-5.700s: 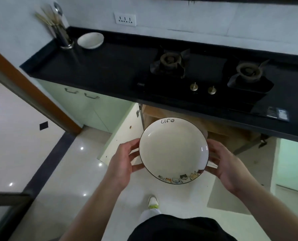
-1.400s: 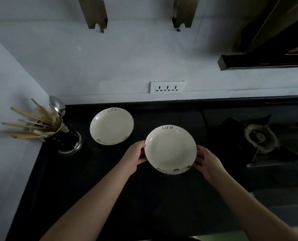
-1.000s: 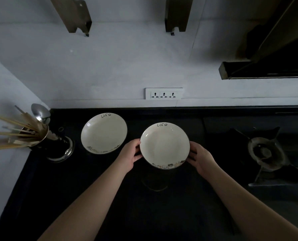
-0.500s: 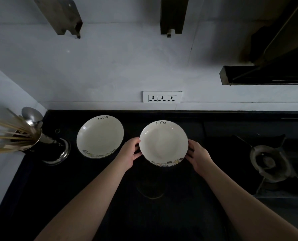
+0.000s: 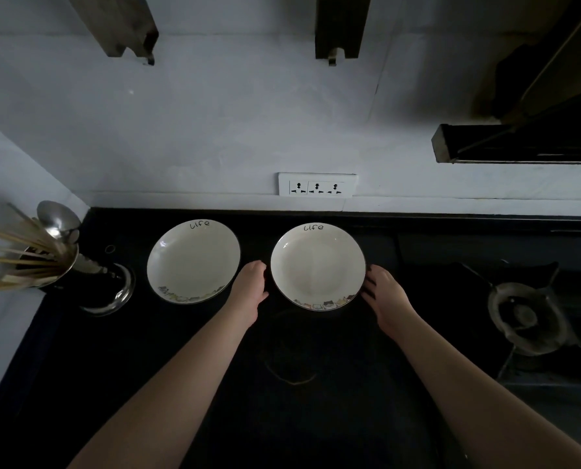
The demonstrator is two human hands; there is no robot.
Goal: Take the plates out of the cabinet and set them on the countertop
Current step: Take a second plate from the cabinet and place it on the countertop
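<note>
Two white plates with "life" written on the rim lie side by side on the black countertop. The left plate lies alone. The right plate rests flat between my hands. My left hand sits just left of its rim with a narrow dark gap between them. At the plate's lower right edge is my right hand, fingers spread and loose. Neither hand holds anything. The cabinet is out of view.
A metal holder with chopsticks and a spoon stands at the far left corner. A gas burner sits on the right. A wall socket is behind the plates. A range hood hangs at the upper right.
The second plate went down onto the countertop beside the first one. My thumbs came off its rim and both hands drew slightly away.
</note>
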